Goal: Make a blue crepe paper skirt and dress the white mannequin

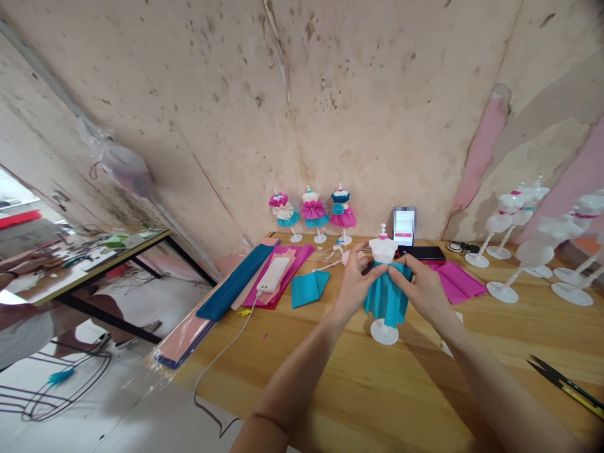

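Observation:
A small white dress form (382, 249) stands upright on its round base in front of me. A blue crepe paper skirt (387, 301) hangs from its waist in loose folds. My left hand (355, 277) pinches the skirt's top edge at the left of the waist. From the other side, my right hand (419, 282) pinches the same edge, its thumb close to the left one. Some of my fingers are hidden behind the form.
Behind stand several dressed forms (314, 214). Bare forms (503, 289) crowd the right. Folded blue paper (307, 289), magenta paper (457, 283), a power bank (274, 275) with its cable, a propped phone (403, 225) and scissors (564, 384) lie around. A person sits at another table (117, 261).

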Tool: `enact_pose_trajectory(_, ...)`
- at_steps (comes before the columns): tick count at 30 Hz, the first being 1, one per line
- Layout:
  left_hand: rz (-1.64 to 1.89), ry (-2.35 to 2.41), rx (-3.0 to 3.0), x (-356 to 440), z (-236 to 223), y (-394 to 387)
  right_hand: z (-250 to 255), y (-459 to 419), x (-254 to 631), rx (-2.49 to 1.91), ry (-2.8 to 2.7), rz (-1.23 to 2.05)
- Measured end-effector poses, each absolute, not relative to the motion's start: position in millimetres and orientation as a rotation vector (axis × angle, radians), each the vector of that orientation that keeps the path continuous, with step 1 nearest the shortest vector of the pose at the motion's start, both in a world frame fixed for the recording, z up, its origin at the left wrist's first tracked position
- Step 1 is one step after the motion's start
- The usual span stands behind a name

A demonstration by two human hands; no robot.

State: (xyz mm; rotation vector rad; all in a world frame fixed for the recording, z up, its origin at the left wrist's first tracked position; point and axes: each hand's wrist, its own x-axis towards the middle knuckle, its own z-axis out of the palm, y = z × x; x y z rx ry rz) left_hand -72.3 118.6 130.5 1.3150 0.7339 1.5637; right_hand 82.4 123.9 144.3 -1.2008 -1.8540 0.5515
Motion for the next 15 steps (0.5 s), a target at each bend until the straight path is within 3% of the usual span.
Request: enact_pose_trajectory(15,1.517,0.721,1.333,-78.6,131.1,121.7,148.3,123.1,83.3,-1.15,-1.827,0.698)
